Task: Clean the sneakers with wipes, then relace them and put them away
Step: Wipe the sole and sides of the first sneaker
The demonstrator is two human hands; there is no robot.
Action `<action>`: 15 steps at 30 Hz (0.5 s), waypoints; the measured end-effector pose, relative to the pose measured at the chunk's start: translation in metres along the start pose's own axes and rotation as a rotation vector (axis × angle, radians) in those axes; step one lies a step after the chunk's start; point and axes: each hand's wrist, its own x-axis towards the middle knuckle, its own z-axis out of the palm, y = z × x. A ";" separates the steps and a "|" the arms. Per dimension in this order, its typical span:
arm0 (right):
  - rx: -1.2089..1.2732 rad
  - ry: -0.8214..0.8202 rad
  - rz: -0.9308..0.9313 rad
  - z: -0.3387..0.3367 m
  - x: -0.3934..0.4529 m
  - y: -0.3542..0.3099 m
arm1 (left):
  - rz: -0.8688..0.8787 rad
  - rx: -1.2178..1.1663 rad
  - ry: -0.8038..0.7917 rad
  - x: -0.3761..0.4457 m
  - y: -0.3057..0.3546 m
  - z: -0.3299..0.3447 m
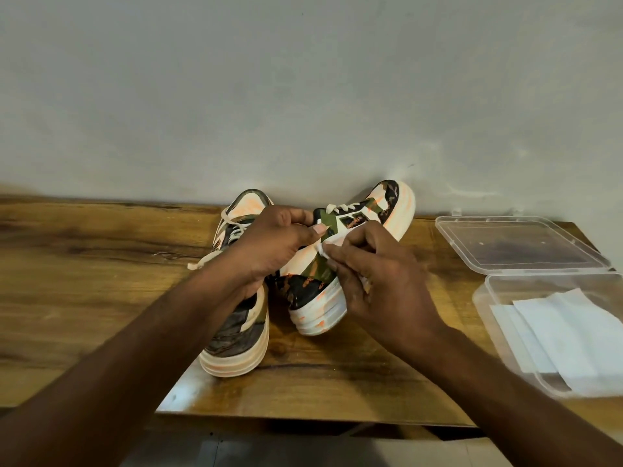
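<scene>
Hands [337,261] wiping sneaker [340,261] over wooden table [101,264], grey wall [303,79] behind.

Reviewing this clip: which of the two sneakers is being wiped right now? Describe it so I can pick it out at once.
On the wooden table against the wall, two camouflage sneakers lie side by side. The sneaker being wiped is the one nearer the clear plastic box. Unlike the other sneaker, it is gripped by the left hand while the right hand presses a white wipe on its side.
</scene>
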 end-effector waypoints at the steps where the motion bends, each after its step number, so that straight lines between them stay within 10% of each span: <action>1: 0.000 0.006 0.011 -0.002 0.001 0.003 | 0.002 -0.002 -0.010 0.000 0.000 0.000; 8: 0.119 0.123 0.279 -0.011 0.011 0.016 | 0.013 -0.002 -0.027 -0.001 0.001 0.002; 15: 0.142 0.048 0.103 0.001 0.000 -0.016 | 0.031 0.034 0.000 -0.001 0.001 0.001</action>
